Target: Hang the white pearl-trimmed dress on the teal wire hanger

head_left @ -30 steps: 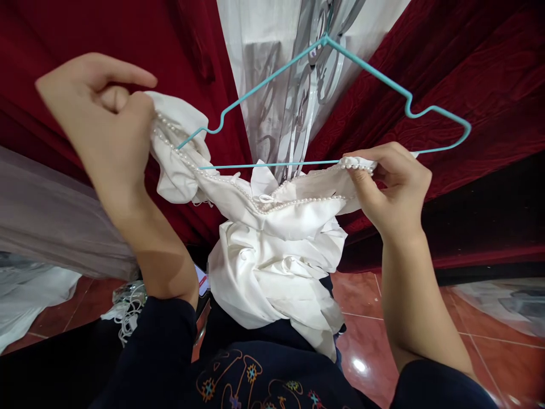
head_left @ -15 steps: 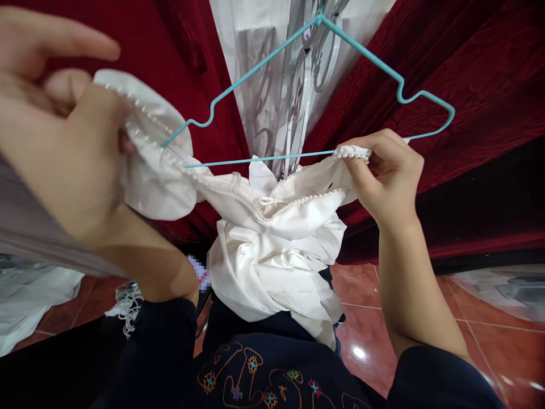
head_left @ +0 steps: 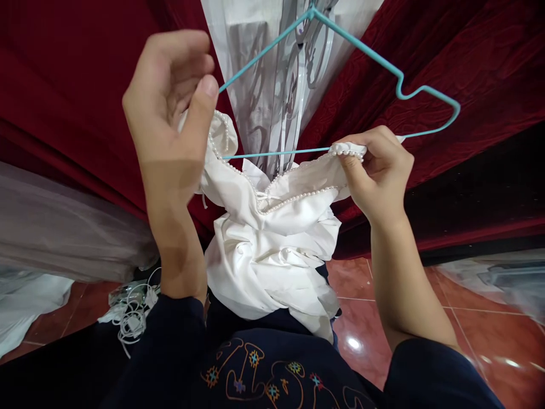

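Observation:
A white garment (head_left: 272,238) with pearl-beaded edging hangs bunched in front of me, below a teal wire hanger (head_left: 361,54). My left hand (head_left: 170,108) is raised at the hanger's left end, fingers curled round the garment's left shoulder edge there. My right hand (head_left: 374,167) pinches the beaded right shoulder edge against the hanger's bottom bar. The hanger's left corner is hidden behind my left hand.
Dark red curtains (head_left: 76,85) and a white sheer panel (head_left: 272,68) hang behind. Grey fabric (head_left: 63,227) lies at the left, white cables (head_left: 131,315) on the red tiled floor (head_left: 426,307), and plastic sheeting (head_left: 502,278) at the right.
My left hand has swung from the far left in toward the hanger's left end, taking the garment's left shoulder with it. The right hand has stayed put.

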The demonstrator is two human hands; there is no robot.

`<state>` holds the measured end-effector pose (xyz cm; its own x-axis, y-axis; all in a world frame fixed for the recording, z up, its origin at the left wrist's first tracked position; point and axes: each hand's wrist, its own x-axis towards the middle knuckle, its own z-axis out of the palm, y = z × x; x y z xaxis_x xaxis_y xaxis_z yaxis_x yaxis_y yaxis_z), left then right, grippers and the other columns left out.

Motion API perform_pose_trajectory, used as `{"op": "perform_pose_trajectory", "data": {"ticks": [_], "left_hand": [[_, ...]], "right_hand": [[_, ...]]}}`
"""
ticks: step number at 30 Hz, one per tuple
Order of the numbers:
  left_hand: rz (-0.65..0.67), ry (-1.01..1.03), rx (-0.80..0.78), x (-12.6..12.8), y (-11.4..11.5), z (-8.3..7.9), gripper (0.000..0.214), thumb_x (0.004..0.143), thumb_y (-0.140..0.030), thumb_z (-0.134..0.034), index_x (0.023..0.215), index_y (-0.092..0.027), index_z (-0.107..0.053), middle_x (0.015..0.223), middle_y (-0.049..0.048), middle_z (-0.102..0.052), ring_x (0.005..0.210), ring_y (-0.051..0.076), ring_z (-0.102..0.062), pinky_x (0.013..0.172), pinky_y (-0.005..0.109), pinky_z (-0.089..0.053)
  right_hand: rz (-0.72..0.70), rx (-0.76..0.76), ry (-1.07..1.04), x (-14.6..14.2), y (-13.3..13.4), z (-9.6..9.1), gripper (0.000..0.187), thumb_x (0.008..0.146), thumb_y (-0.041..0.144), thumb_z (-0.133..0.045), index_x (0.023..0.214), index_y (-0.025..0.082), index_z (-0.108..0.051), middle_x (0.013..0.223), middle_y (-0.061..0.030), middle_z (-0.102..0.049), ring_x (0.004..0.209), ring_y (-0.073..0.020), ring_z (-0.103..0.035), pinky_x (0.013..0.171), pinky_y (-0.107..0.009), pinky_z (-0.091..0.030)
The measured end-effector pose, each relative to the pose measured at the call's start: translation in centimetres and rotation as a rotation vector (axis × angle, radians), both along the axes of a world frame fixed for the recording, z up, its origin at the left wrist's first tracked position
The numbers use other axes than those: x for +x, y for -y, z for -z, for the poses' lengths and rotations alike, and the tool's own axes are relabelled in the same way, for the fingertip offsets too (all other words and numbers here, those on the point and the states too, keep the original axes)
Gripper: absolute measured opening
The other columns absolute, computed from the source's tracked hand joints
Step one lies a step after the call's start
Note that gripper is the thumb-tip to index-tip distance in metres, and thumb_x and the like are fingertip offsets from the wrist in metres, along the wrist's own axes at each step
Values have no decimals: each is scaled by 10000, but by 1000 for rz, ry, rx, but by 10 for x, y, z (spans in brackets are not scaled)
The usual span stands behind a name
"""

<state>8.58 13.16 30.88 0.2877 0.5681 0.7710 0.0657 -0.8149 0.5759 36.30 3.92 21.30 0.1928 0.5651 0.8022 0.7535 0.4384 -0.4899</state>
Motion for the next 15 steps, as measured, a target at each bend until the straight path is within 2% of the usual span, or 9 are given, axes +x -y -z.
{"op": "perform_pose_trajectory", "data": {"ticks": [1, 2, 4, 6, 8, 10, 12, 15], "left_hand": [[22, 87, -40, 0, 13, 7, 225, 1034, -83, -556, 1149, -171, -728, 1111, 9, -717, 1037, 127, -692, 944, 256, -570], [105, 103, -117, 2, 22, 15, 211, 1060, -162, -556, 1028, -163, -765, 987, 20, -732, 893, 125, -708, 829, 259, -586], [294, -4, -443, 6, 31, 35, 352, 1084, -345, -550, 917, -146, -787, 916, 62, -765, 799, 151, -739, 743, 278, -607], [476, -112, -785, 14, 28, 55, 397, 1051, -482, -585, 1019, -141, -784, 1088, 120, -790, 947, 220, -784, 838, 320, -641], [594, 7, -972, 26, 22, 70, 410, 1034, -521, -595, 1188, -164, -725, 1315, 139, -732, 1176, 276, -744, 1008, 383, -616], [652, 281, -989, 40, 17, 79, 336, 1077, -433, -509, 1234, -175, -658, 1376, 118, -698, 1323, 272, -671, 1133, 418, -548], [630, 476, -938, 50, 17, 81, 225, 1085, -293, -443, 1152, -169, -619, 1250, 94, -731, 1360, 246, -646, 1175, 421, -512], [548, 530, -894, 52, 21, 81, 73, 1047, -225, -494, 1013, -187, -548, 1033, 55, -724, 1303, 245, -683, 1112, 414, -557]], "right_hand": [[7, 12, -4, -1, -1, 1, 148, 986, 399, -636, 992, 288, -735, 916, -63, -700, 856, -206, -619, 744, -394, -465], [15, 20, -7, -2, -2, 2, 155, 984, 405, -640, 984, 283, -736, 906, -59, -697, 847, -203, -617, 741, -395, -464], [24, 38, -20, -3, -3, 4, 151, 978, 397, -651, 972, 275, -741, 891, -53, -691, 836, -197, -611, 742, -394, -460], [22, 47, -32, -4, -2, 4, 130, 973, 372, -660, 976, 276, -748, 886, -52, -689, 837, -191, -607, 746, -390, -455], [22, 45, -39, -7, -3, 3, 121, 969, 358, -664, 981, 276, -753, 877, -51, -683, 824, -187, -600, 730, -383, -450], [40, 44, -35, -12, -4, 1, 126, 969, 352, -655, 984, 274, -752, 882, -50, -672, 836, -192, -606, 738, -388, -469], [102, 104, -56, -18, -4, 2, 124, 954, 328, -656, 1002, 264, -751, 953, -69, -660, 920, -209, -624, 767, -394, -495], [280, 344, -198, -18, 2, 13, 194, 876, 208, -646, 1054, 227, -721, 1086, -102, -599, 1074, -229, -603, 807, -381, -508]]}}
